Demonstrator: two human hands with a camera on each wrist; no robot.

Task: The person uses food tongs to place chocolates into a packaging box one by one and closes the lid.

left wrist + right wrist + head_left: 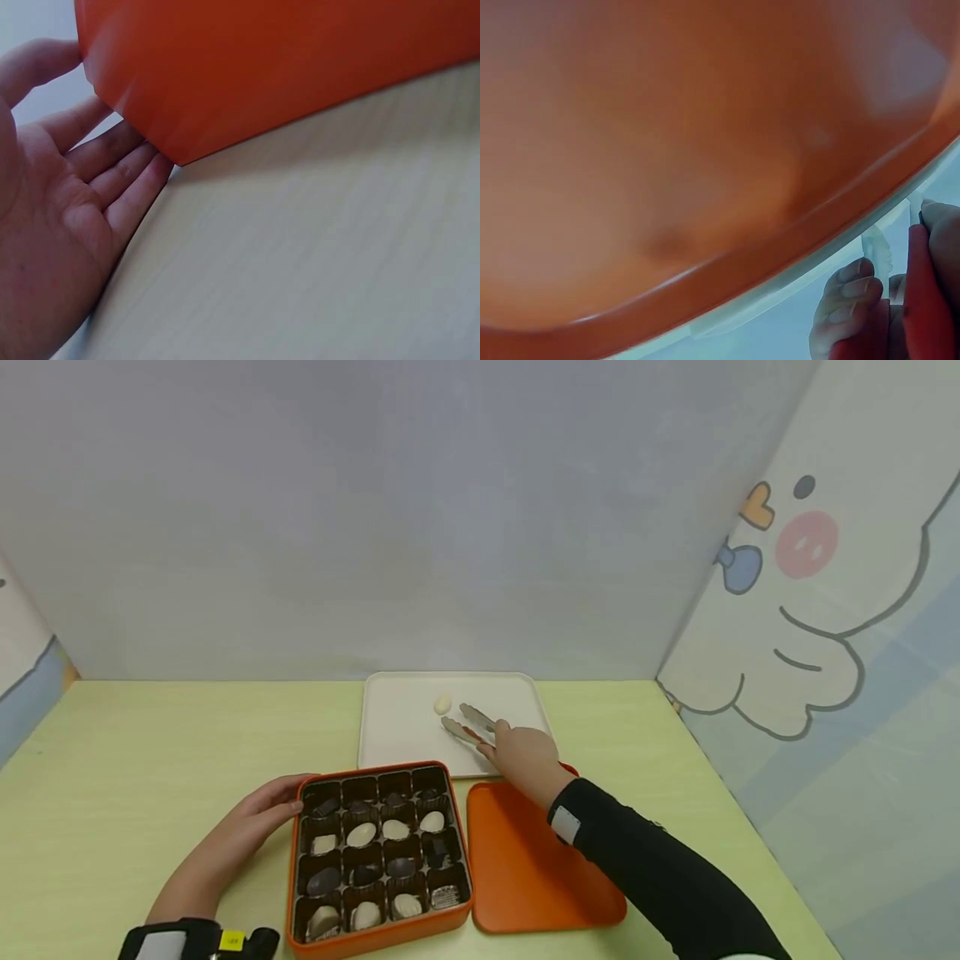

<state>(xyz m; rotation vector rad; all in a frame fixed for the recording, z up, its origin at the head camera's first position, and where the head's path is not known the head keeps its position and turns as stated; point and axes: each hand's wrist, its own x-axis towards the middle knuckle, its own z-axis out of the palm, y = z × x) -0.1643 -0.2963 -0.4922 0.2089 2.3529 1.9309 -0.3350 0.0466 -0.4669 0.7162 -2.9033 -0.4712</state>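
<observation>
My right hand (pixel 525 760) grips a pair of tongs (pixel 459 728) with red handles (pixel 922 300) over a white tray (pixel 393 727). The tongs' metal tips stand apart, close to a cream-coloured chocolate (pixel 442 704) on the tray. At the back left corner of an orange box (pixel 390 935), my left hand (pixel 258 818) rests its thumb and fairly straight fingers against the wall; the fingertips are partly hidden behind the corner in the left wrist view. Inside the box, a brown divided insert holds several dark and white chocolates (pixel 362 835), one to a compartment.
An orange lid (pixel 540 877) lies right of the box, under my right forearm. The tray stands at the back of the pale yellow-green table (pixel 187 735), near a grey wall (pixel 450 527). A cartoon-printed panel (pixel 847 610) rises on the right.
</observation>
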